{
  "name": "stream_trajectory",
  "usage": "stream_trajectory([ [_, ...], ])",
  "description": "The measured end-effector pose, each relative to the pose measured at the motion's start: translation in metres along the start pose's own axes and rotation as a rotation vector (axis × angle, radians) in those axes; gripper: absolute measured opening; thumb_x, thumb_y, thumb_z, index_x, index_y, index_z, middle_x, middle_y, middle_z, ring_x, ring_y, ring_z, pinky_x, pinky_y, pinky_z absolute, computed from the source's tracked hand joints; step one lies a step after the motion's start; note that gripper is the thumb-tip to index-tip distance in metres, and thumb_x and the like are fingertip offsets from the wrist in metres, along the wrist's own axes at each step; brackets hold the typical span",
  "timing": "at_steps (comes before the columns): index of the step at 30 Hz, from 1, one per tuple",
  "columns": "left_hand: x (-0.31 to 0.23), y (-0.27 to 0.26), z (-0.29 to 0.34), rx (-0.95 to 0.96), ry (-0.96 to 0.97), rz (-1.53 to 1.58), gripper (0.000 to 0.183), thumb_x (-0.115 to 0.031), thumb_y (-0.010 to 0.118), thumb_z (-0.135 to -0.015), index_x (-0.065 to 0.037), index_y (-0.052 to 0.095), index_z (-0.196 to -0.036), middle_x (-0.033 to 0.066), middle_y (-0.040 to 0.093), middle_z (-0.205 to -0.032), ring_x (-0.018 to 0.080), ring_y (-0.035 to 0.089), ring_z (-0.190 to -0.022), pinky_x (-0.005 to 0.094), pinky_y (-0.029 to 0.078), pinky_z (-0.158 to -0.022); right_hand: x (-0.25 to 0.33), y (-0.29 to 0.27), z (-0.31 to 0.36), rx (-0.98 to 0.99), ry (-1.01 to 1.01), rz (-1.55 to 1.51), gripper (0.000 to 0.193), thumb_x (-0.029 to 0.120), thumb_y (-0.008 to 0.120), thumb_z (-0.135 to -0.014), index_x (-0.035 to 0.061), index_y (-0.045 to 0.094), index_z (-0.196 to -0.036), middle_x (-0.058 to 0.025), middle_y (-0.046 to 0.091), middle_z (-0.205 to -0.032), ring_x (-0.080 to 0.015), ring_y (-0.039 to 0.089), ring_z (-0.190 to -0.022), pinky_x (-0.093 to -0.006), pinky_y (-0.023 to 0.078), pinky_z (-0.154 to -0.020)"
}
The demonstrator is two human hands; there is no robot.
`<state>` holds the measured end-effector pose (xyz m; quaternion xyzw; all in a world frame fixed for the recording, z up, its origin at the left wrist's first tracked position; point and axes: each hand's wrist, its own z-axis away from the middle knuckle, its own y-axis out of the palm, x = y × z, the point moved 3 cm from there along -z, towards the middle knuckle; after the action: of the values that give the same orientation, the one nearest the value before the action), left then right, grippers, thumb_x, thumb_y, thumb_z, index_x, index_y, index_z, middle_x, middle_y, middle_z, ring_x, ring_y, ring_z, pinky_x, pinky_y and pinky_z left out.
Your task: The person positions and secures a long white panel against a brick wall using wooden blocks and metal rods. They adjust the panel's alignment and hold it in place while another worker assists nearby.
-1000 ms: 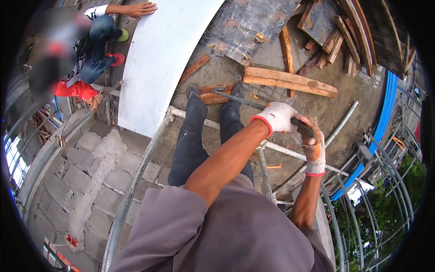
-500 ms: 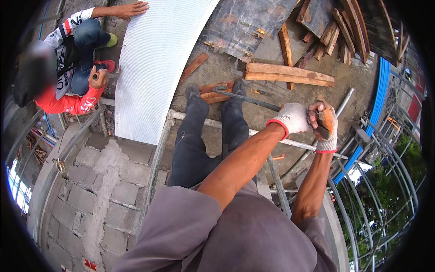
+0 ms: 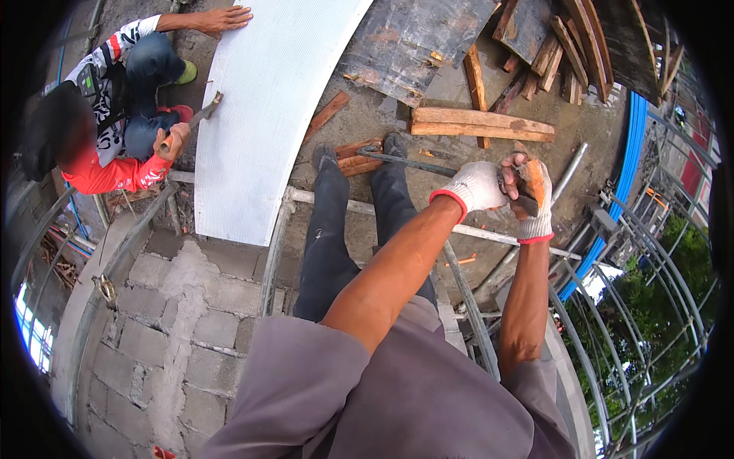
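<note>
Since half a second ago, the hammer-like tool (image 3: 205, 112) of the co-worker (image 3: 138, 73) has moved, and now its head shows over the edge of the white sheet (image 3: 264, 115); also our two gloved hands shift slightly to the left in the view. Our left hand (image 3: 475, 186) has its fingers clenched around the grey bar (image 3: 417, 163), which goes out from the glove toward our feet, where its bent end appears above a short wood piece (image 3: 358, 164) between the shoes. Our right hand (image 3: 535, 191) is just beside the left one, with its glove stained orange-brown and a dark flat piece (image 3: 524, 206) against the palm; we cannot tell if its fingers grasp this piece, nor if the piece belongs to the bar. Beyond our hands, the wooden beams (image 3: 482, 124) lie on the wet ground (image 3: 569, 122), near the dark board (image 3: 417, 46). Below our hands in the view, a metal pipe (image 3: 355, 205) crosses in front of our legs. At the left we see the grey block surface (image 3: 141, 342), and at the right the blue pipes (image 3: 632, 153).
</note>
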<state>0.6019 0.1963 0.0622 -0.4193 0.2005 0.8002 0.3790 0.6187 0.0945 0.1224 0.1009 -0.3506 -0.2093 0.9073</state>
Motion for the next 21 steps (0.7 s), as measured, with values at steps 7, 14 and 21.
stream_trajectory([
  [7,-0.005,0.013,-0.010,-0.042,-0.027,0.004,0.039,-0.047,0.061,-0.078,-0.010,0.063,-0.068,0.0099,0.066,-0.066,0.0287,0.067,-0.072,0.0397,0.052,-0.068,0.011,-0.012,-0.006,0.176,0.101,0.214,0.025,0.017,0.063,-0.087,-0.0078,0.062,-0.090,-0.0144,0.059,-0.070,-0.0146,0.049,-0.050,-0.0259,0.033,-0.040],
  [14,-0.008,0.020,-0.002,-0.046,0.011,-0.066,0.035,-0.048,0.058,-0.078,-0.014,0.065,-0.075,0.0082,0.067,-0.068,0.0299,0.067,-0.074,0.0404,0.052,-0.069,0.004,-0.025,0.006,0.023,0.053,0.145,0.021,0.017,0.059,-0.089,-0.0041,0.063,-0.090,-0.0165,0.059,-0.071,-0.0166,0.045,-0.045,-0.0249,0.038,-0.041],
  [21,-0.003,0.018,0.020,0.000,0.071,-0.072,0.036,-0.047,0.061,-0.075,-0.011,0.066,-0.075,0.0113,0.068,-0.074,0.0313,0.068,-0.078,0.0420,0.053,-0.070,-0.009,-0.006,0.031,-0.036,-0.024,0.089,0.020,0.015,0.057,-0.091,-0.0039,0.065,-0.093,-0.0201,0.063,-0.078,-0.0174,0.050,-0.048,-0.0236,0.039,-0.041],
])
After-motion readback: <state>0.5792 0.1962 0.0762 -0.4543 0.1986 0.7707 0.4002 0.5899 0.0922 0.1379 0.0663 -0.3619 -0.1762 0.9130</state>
